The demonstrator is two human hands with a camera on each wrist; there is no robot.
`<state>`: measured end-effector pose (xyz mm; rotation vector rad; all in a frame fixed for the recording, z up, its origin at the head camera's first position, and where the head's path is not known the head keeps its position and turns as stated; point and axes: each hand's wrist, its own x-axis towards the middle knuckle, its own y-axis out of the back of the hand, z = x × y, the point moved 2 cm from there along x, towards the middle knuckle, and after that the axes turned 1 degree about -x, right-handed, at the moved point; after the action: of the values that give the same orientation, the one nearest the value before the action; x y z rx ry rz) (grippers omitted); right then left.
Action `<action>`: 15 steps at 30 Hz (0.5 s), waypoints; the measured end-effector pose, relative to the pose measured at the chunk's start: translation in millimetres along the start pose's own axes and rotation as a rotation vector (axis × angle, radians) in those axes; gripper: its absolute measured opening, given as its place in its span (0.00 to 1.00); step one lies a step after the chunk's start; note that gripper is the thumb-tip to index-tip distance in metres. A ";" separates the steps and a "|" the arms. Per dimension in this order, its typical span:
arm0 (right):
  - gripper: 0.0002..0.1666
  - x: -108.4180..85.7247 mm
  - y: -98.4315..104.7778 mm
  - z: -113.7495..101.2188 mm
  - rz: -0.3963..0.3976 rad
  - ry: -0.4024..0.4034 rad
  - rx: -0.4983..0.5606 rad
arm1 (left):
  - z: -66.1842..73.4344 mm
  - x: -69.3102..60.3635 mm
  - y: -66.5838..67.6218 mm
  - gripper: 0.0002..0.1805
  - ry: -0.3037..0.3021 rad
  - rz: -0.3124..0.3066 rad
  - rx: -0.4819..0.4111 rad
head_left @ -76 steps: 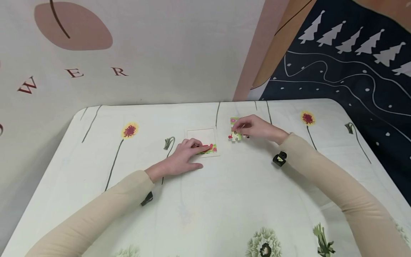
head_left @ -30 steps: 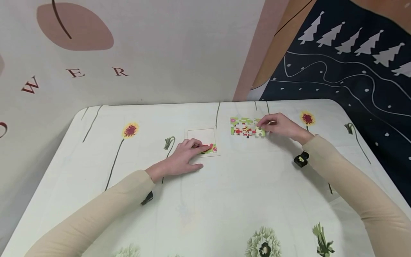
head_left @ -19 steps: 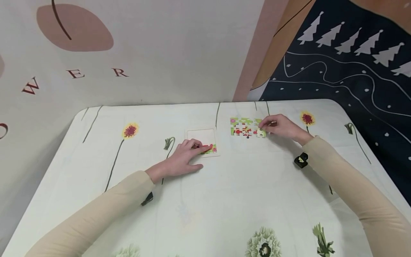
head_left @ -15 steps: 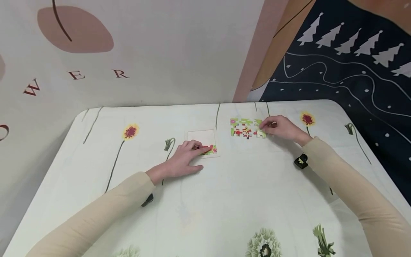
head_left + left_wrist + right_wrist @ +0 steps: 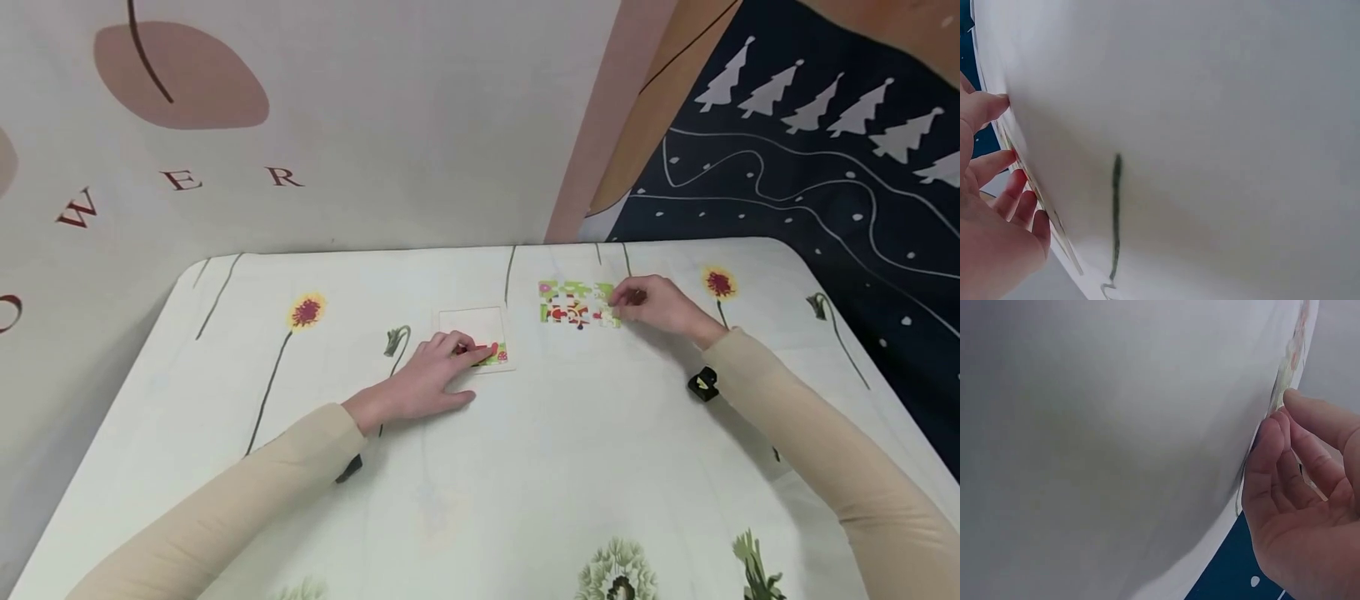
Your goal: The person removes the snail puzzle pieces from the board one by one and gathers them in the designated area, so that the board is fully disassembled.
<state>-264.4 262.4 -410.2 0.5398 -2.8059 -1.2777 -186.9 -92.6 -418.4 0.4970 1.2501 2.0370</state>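
Observation:
In the head view my left hand rests on a shallow puzzle board, its fingers reaching over a strip of red and green puzzle pieces at the near side. To its right, on the tablecloth, lies a flat group of colourful puzzle pieces in green, red and white. At that group's right end my right hand has thumb and forefinger close together on the edge of a green and white puzzle piece. The right wrist view shows the thumb against the pieces' edge; the fingertips partly hide the contact.
A white tablecloth with printed flowers covers the table, and its back edge meets a pale hanging cloth. A dark cloth with white trees hangs at the right. Black wrist cameras sit under both sleeves.
My right hand has moved from the left side of the loose group to its right end, taking a green and white puzzle piece along. The left hand stays on the board.

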 end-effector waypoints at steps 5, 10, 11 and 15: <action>0.07 -0.8 -1.5 -2.0 0.010 0.012 -0.026 | -2.3 -4.5 0.7 0.33 -0.040 0.022 -0.033; 0.07 -2.0 -1.9 -7.6 0.027 0.073 -0.013 | -8.7 -13.1 5.9 0.27 -0.032 0.078 -0.103; 0.07 -2.0 -2.3 -8.9 0.026 0.086 -0.009 | -10.3 -14.6 7.1 0.26 -0.019 0.086 -0.106; 0.07 -1.1 -6.6 -13.3 0.006 0.111 0.006 | -16.4 -18.8 10.8 0.26 0.021 0.101 -0.111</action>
<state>-259.3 249.1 -406.0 0.5832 -2.7199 -1.1995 -188.0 -119.6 -415.9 0.4965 1.1370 2.1881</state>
